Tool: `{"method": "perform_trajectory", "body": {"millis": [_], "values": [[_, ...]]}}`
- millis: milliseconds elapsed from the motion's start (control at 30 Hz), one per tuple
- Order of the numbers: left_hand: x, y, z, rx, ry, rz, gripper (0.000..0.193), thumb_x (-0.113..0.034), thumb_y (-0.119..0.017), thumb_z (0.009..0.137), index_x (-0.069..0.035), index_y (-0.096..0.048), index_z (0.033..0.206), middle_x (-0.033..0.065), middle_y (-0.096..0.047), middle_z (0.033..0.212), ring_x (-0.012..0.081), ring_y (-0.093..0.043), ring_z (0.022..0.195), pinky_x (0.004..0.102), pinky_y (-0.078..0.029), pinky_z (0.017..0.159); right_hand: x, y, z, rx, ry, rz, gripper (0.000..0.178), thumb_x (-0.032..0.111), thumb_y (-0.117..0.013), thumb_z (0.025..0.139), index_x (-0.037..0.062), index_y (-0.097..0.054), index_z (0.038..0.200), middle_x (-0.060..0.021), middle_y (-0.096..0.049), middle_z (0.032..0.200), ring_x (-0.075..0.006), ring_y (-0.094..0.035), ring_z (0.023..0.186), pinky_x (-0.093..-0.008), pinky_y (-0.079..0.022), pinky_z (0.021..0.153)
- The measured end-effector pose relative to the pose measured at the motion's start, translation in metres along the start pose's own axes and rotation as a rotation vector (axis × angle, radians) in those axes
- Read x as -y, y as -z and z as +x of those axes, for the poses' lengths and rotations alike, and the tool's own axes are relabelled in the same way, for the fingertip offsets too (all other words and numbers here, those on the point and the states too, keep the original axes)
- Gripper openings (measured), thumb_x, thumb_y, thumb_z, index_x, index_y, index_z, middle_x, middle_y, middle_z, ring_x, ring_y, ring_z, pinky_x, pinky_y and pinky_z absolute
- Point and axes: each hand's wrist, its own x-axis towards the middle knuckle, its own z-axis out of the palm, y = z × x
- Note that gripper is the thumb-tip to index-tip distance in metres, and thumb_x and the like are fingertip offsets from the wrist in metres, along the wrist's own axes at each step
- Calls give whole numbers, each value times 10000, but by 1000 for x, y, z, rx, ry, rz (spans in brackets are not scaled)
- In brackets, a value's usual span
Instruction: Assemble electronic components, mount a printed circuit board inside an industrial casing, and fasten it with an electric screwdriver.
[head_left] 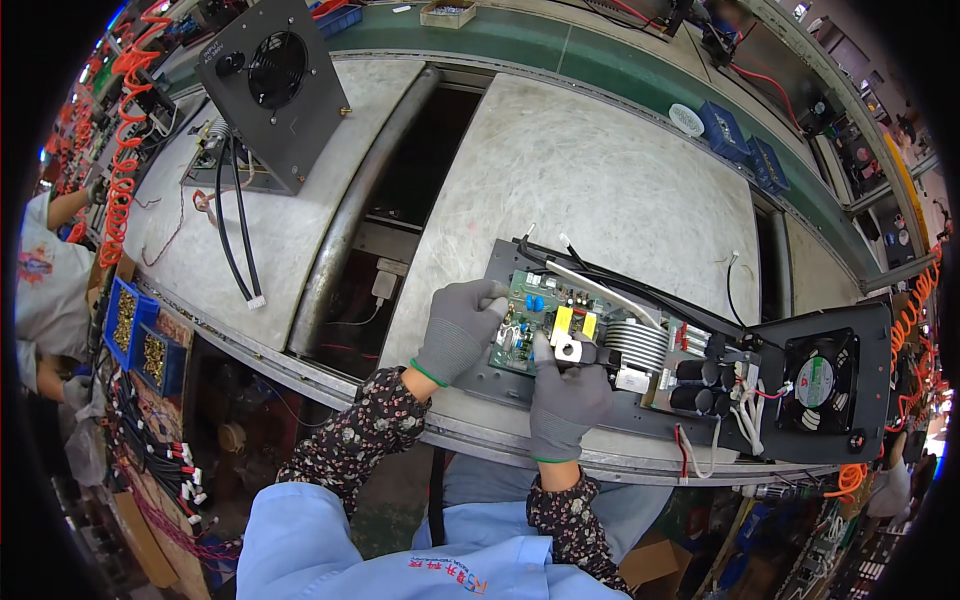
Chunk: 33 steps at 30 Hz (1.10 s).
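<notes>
In front of me lies a dark metal chassis plate (478, 372) carrying a green circuit board (517, 292), with a coil of thick silver winding (637, 346) and black capacitors (697, 400) to its right. My left hand (463, 328), in a grey glove, has its fingers curled on the left edge of the board. My right hand (570, 405), gloved too, pinches a small black part with a bright metal tab (569, 351) over the board's front right portion. Its fingertips partly cover that part. A black panel with a fan (818, 385) stands at the chassis's right end.
Another chassis with an upright fan panel (275, 95) stands left, beyond a roller (350, 215) and gap. Blue bins of brass-coloured fasteners (124, 318) sit lower left near a co-worker (60, 285). Coiled orange hoses (122, 170) hang there. Blue trays (724, 130) line the far ledge.
</notes>
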Motion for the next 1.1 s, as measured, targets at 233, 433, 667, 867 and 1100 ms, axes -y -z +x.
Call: {"method": "perform_trajectory", "body": {"millis": [233, 433, 667, 867, 1100], "values": [[-14, 3, 3, 79, 74, -85, 217, -83, -593, 820, 69, -658, 960, 68, -647, 679, 65, -568, 500, 212, -446, 463, -5, 10, 1, 79, -96, 65, 334, 286, -817, 691, 13, -626, 717, -84, -573, 590, -201, -546, 512, -329, -422, 488], [-3, 8, 5, 97, 87, -4, 197, -92, -594, 821, 61, -665, 924, 59, -632, 649, 56, -551, 477, 194, -421, 441, 10, 96, 37, 514, -64, 253, 215, 214, -701, 778, 16, -664, 851, -108, -653, 760, -216, -631, 650, -316, -475, 560], [-17, 8, 3, 83, 236, -195, 172, -77, -623, 799, 72, -665, 874, 36, -584, 567, 55, -525, 454, 215, -395, 417, -28, 70, 178, 821, 59, 206, 193, 163, -636, 794, 37, -696, 929, -95, -676, 757, -145, -631, 717, -279, -477, 658], [-18, 6, 3, 81, 209, -136, 181, -58, -607, 796, 67, -668, 912, 40, -595, 584, 45, -502, 440, 202, -378, 410, -42, -2, 199, 1227, 75, -130, 199, 173, -670, 739, 36, -722, 873, -121, -691, 762, -167, -623, 685, -291, -488, 669], [-20, 9, 5, 93, 252, -122, 174, -62, -605, 798, 58, -672, 905, 41, -610, 603, 37, -505, 451, 200, -379, 414, -45, -11, 197, 1308, 92, -94, 218, 182, -703, 710, 53, -730, 884, -130, -694, 759, -177, -638, 668, -297, -502, 664]]}}
